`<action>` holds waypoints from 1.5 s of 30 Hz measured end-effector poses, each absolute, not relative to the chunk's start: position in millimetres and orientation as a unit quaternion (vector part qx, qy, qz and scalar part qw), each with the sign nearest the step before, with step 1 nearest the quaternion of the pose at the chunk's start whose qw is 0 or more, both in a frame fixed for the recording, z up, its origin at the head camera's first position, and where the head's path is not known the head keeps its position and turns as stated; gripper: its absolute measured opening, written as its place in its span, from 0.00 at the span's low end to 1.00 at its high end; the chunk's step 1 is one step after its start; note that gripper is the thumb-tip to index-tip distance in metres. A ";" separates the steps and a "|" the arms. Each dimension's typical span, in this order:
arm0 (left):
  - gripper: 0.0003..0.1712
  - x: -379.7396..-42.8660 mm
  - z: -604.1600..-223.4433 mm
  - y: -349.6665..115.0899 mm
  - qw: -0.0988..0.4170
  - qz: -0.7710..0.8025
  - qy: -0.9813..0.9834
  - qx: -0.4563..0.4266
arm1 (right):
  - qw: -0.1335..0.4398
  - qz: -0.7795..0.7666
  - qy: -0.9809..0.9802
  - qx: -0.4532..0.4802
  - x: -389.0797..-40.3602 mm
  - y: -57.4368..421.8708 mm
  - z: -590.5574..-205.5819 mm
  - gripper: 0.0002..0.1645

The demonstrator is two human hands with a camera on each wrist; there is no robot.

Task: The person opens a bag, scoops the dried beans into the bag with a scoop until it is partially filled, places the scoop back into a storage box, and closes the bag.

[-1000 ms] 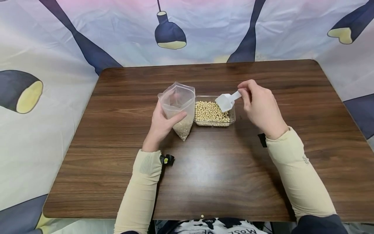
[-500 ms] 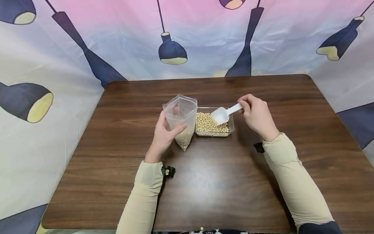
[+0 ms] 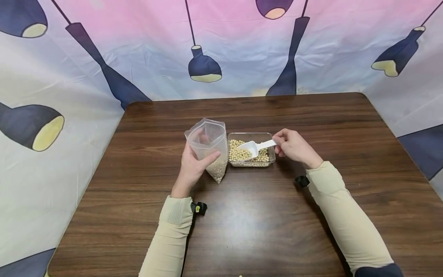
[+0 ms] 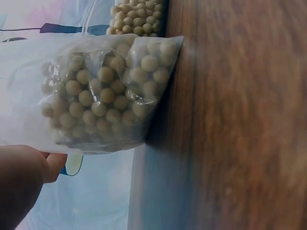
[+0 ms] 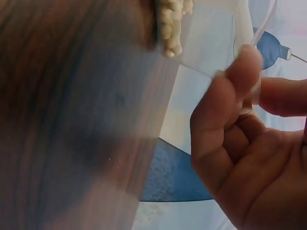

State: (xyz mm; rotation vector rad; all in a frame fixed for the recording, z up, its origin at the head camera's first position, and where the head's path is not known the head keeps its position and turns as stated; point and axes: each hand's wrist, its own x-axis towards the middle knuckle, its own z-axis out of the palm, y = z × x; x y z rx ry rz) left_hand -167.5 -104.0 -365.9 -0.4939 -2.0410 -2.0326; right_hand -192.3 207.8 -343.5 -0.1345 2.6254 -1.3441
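Observation:
In the head view my left hand (image 3: 192, 165) grips a clear plastic bag (image 3: 209, 143) by its side, its mouth standing wide at the top. Pale round beans (image 4: 96, 96) fill the bag's lower part, as the left wrist view shows. Right beside the bag stands a clear rectangular container (image 3: 251, 164) with more of these beans (image 3: 238, 153) in it. My right hand (image 3: 294, 148) pinches the handle end of a white scoop (image 3: 252, 149), whose bowl lies down among the beans in the container. Curled fingers (image 5: 211, 115) at the handle fill the right wrist view.
Everything stands on a dark wooden table (image 3: 138, 215) with rounded corners. A cloth printed with lamps (image 3: 205, 65) hangs behind it. One small pale bean-like speck (image 3: 240, 276) is at the table's front edge.
My right hand has moved down and left, bringing the scoop from over the container's right side into the beans. The left hand keeps hold of the bag. The head view has tilted upward.

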 end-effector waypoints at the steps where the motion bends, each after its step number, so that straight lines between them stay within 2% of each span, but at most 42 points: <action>1: 0.44 -167.7 -366.0 -103.7 0.114 -0.690 -0.696 -0.164 | 0.096 -0.458 0.883 -0.044 -193.0 207.2 -344.0 0.15; 7: 0.45 -168.0 -366.3 -103.9 0.119 -0.685 -0.704 -0.141 | 0.097 -0.536 0.839 -0.022 -197.0 210.4 -349.9 0.14; 13: 0.44 -166.7 -365.7 -105.1 0.099 -0.683 -0.712 -0.134 | 0.077 -0.576 0.814 0.008 -197.1 218.7 -350.3 0.17; 17: 0.42 -157.3 -351.2 -103.7 0.087 -0.677 -0.719 -0.129 | 0.078 -0.610 0.789 0.013 -197.3 224.0 -349.5 0.18; 27: 0.42 -146.5 -343.0 -102.6 0.075 -0.681 -0.715 -0.138 | 0.092 -0.768 0.634 0.027 -189.7 232.6 -339.9 0.14; 30: 0.43 -147.8 -343.2 -102.3 0.075 -0.683 -0.711 -0.147 | 0.067 -0.811 0.581 0.019 -185.3 234.5 -331.6 0.13; 37: 0.43 -148.6 -340.5 -102.5 0.079 -0.677 -0.716 -0.149 | -0.033 -0.857 0.512 -0.038 -175.1 232.5 -310.6 0.14; 45: 0.43 -145.8 -342.1 -101.9 0.080 -0.688 -0.705 -0.151 | -0.056 -0.860 0.495 -0.111 -162.5 218.4 -285.9 0.13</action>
